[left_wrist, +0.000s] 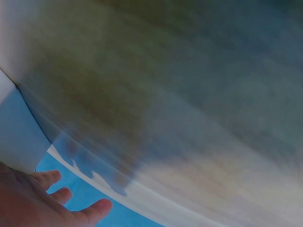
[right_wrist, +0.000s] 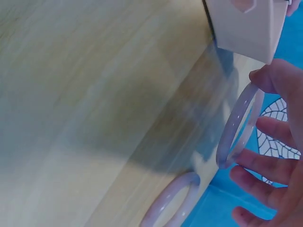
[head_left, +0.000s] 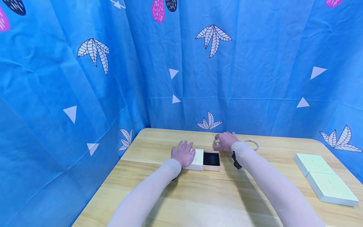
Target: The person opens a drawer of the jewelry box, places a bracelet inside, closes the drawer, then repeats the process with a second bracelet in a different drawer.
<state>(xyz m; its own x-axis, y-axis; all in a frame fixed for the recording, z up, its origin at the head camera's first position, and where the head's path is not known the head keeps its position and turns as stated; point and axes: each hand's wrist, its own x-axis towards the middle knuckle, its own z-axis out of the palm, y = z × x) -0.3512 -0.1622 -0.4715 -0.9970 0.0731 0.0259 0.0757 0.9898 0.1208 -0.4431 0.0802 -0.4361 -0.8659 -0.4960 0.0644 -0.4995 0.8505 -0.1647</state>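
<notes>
A slim white box (head_left: 199, 160) lies on the wooden table. Its drawer (head_left: 211, 168), lined in black, sticks out to the right. My left hand (head_left: 182, 154) rests on the left end of the box, fingers straight and spread; in the left wrist view these fingers (left_wrist: 90, 212) reach past the box's side (left_wrist: 21, 132). Just right of the drawer, my right hand (head_left: 226, 141) pinches a pale, glossy bangle (right_wrist: 229, 125) between thumb and fingers, tilted on edge beside the drawer's end. A second pale bangle (head_left: 257, 145) lies on the table right of that hand.
Two pale closed boxes, one farther back (head_left: 314, 163) and one nearer (head_left: 331, 188), lie end to end near the table's right edge. A blue patterned curtain (head_left: 255, 78) hangs behind the table (head_left: 198, 201) and along its left side.
</notes>
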